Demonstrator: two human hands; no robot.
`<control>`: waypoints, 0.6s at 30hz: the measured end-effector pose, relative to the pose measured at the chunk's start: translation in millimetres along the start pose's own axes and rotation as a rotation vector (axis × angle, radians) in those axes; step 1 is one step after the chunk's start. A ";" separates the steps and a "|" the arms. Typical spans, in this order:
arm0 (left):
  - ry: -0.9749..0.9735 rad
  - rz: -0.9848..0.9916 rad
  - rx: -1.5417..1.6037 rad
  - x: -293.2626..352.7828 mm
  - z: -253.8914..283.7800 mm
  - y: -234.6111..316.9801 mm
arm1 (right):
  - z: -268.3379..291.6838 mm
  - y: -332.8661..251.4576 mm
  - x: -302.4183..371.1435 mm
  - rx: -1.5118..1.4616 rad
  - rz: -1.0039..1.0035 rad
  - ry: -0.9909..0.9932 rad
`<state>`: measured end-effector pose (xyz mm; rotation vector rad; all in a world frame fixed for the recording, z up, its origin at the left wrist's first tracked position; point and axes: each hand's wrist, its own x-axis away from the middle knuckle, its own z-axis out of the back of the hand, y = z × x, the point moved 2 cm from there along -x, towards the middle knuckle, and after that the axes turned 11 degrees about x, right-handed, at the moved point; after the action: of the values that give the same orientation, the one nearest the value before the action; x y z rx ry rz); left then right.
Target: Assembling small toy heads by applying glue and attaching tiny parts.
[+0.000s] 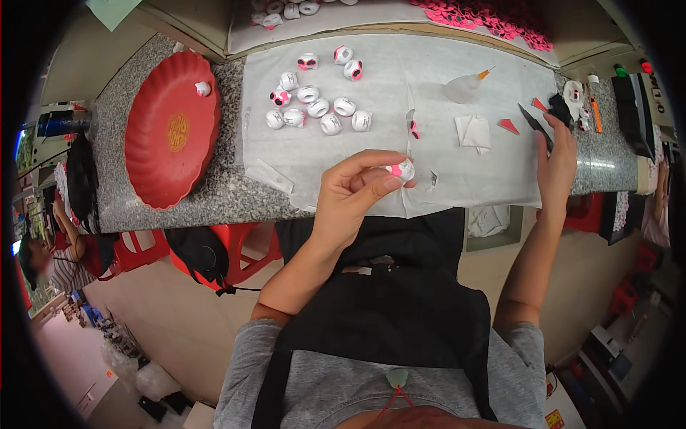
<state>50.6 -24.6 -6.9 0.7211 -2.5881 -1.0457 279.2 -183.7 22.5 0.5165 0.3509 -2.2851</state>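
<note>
Between the thumb and fingertips of my left hand (361,186) is a small white rounded bead (407,170) with a pink patch. It is held above the near part of a white paper sheet (343,161). My right hand (559,157) lies at the sheet's right edge, fingers stretched and thumb apart. A dark pointed tool (530,120) runs into the gap by its thumb; its exact kind is hard to make out. Beside it lie red-pink pointed pieces (508,126). Several similar white beads (330,124) with pink and black details stand farther left on the sheet.
A translucent bottle (463,89) with an orange tip and a folded white tissue (472,134) are on the sheet. A red scalloped tray (153,168) holds one bead at left. Pink pieces (493,25) lie on the shelf behind. An orange pen-like tool (596,114) is far right.
</note>
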 end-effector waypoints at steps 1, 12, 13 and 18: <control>0.003 -0.003 -0.001 -0.6 -0.1 0.6 | -12.3 14.9 2.6 0.110 0.026 -0.060; 0.083 0.014 0.012 0.5 -3.6 5.5 | 22.9 -7.4 19.1 -0.864 -0.259 -0.114; 0.078 0.021 0.018 -1.0 -5.0 5.1 | 31.3 -15.3 27.3 -1.235 -0.359 -0.238; 0.111 0.019 0.056 2.1 -6.5 7.8 | 27.8 -68.4 51.0 -2.336 -0.134 -0.399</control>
<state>48.7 -24.7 3.3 0.7451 -2.5331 -0.9041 189.8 -179.9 29.7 -1.1008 2.1728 -0.6927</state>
